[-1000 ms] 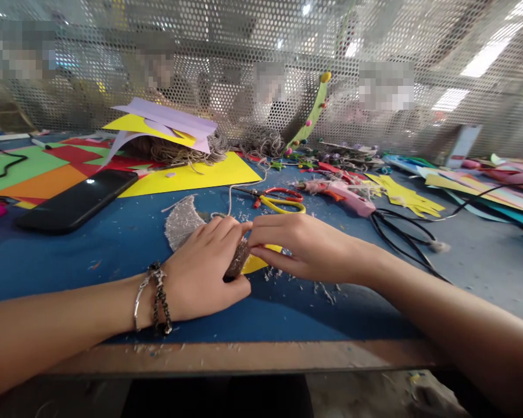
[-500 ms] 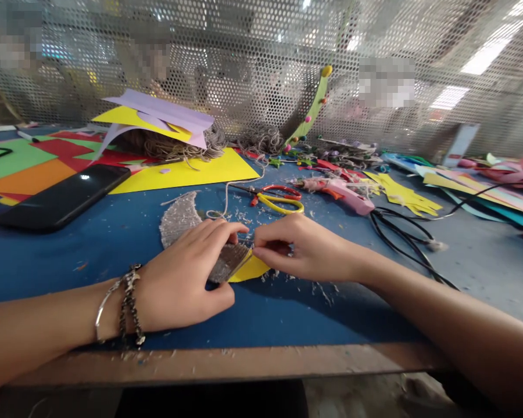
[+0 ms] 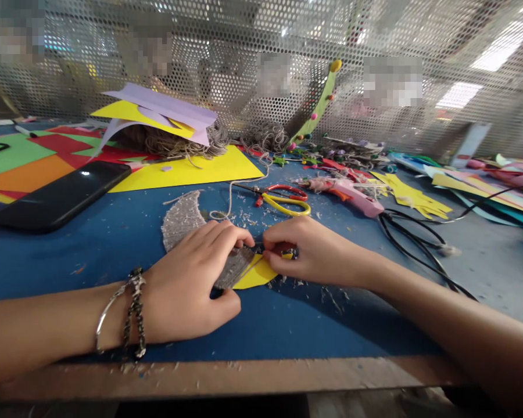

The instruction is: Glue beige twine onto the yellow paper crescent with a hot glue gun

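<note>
A crescent cutout (image 3: pixel 182 219) lies on the blue table, most of it covered with rows of grey yarn. Its right end is bare yellow paper (image 3: pixel 256 274). My left hand (image 3: pixel 192 278) presses across the middle of the crescent, fingers bent over the far edge and thumb along the near one, hiding part of it. Above the yellow end, my right hand (image 3: pixel 314 249) has thumb and forefinger pinched together on a thin strand of grey yarn (image 3: pixel 249 268) that runs along the edge of the wound part. The fingertips partly hide the strand's end.
Beyond my hands lie scissors (image 3: pixel 285 199) with red and yellow handles and a pink glue gun (image 3: pixel 359 197) with a black cord. A black phone (image 3: pixel 61 196) rests at left near coloured paper (image 3: pixel 187 174). Behind stands a perforated metal screen (image 3: pixel 244 35). Yarn scraps litter the table.
My right hand has shifted slightly right, and more yellow paper shows between the hands. The view has moved a little; my left hand keeps its place on the crescent.
</note>
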A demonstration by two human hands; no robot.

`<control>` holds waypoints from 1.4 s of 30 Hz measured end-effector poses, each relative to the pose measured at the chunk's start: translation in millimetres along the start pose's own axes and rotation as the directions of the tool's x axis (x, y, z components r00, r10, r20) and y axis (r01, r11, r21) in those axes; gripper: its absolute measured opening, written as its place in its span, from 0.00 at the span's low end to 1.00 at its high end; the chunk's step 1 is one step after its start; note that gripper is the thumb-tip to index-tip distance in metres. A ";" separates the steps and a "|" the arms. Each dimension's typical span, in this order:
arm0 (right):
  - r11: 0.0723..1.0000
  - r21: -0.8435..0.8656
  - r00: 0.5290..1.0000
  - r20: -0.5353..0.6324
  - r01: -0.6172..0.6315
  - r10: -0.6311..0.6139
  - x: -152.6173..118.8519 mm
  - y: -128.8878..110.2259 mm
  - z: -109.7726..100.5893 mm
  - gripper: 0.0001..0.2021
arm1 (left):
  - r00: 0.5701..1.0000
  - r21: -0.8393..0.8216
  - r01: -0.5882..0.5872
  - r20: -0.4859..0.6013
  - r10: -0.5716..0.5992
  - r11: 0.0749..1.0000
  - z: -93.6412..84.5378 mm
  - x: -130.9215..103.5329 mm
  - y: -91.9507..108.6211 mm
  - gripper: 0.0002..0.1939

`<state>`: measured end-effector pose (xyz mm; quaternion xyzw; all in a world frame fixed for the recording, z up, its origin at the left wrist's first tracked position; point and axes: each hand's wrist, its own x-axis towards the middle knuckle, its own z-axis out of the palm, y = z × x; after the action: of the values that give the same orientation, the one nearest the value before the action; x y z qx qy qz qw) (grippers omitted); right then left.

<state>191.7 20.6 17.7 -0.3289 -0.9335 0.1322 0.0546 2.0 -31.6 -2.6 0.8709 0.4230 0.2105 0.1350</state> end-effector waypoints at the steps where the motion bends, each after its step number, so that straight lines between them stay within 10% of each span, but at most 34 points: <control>1: 1.000 -0.004 1.000 -0.003 -0.007 0.007 0.4 0.6 0.6 0.06 | 1.000 0.000 0.000 -0.001 0.000 1.000 0.0 0.2 -0.2 0.22; 42: 0.981 -0.054 0.981 -0.065 -0.187 0.183 4.3 -4.4 5.7 0.09 | 1.000 -0.054 -0.004 0.029 0.006 0.999 -2.3 3.2 -2.1 0.22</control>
<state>184.7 18.8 13.5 -0.4196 -0.9003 0.0991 0.0600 1.3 -27.6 -0.7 0.8710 0.4129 0.2095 0.1643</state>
